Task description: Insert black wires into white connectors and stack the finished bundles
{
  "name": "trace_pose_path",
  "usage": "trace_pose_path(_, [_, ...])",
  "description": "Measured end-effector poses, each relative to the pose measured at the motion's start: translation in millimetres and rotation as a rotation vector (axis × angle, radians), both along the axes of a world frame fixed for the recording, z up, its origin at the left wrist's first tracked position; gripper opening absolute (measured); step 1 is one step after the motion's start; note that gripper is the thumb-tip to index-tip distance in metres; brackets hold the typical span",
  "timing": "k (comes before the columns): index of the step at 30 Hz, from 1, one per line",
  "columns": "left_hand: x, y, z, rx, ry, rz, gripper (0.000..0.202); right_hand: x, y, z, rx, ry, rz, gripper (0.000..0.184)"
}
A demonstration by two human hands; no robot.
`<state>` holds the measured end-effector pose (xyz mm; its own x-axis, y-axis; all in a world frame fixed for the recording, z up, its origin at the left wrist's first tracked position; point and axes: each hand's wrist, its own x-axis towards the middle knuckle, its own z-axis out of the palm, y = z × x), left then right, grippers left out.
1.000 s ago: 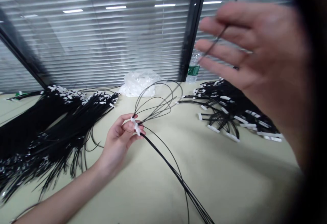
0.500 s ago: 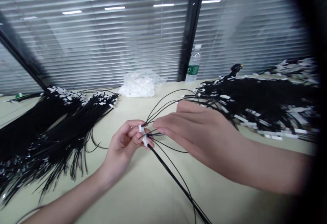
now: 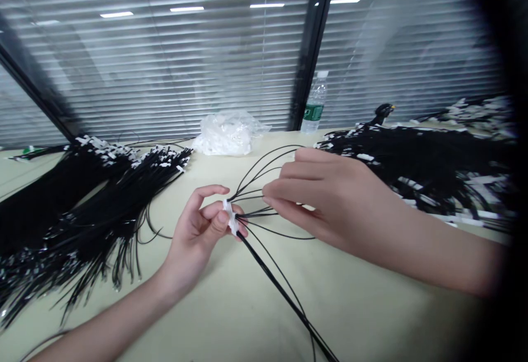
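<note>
My left hand pinches a small white connector between thumb and fingers, with a bundle of thin black cables running from it toward the lower right. Several of these cables loop back up behind the connector. My right hand hovers just right of the connector, fingers together and pointing left, their tips touching the looped cable ends; what its fingertips grip is hidden.
A large heap of black cables with white tags covers the left of the beige table. Another heap lies at the right. A crumpled clear plastic bag and a water bottle stand by the blinds.
My right hand came down from in front of the camera to the cable loops beside the connector, then drew slightly right. The left hand kept its pinch on the connector.
</note>
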<state>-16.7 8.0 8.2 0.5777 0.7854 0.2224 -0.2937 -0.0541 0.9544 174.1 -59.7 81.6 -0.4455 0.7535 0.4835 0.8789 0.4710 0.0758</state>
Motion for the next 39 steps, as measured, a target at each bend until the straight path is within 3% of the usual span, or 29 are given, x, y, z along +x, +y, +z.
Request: trace_pose_path(39, [-0.5, 0.2, -1.2, 0.055, 0.008, -0.007, 0.013, -2.2, 0.8, 2.7, -0.082, 0.094, 0.007, 0.014])
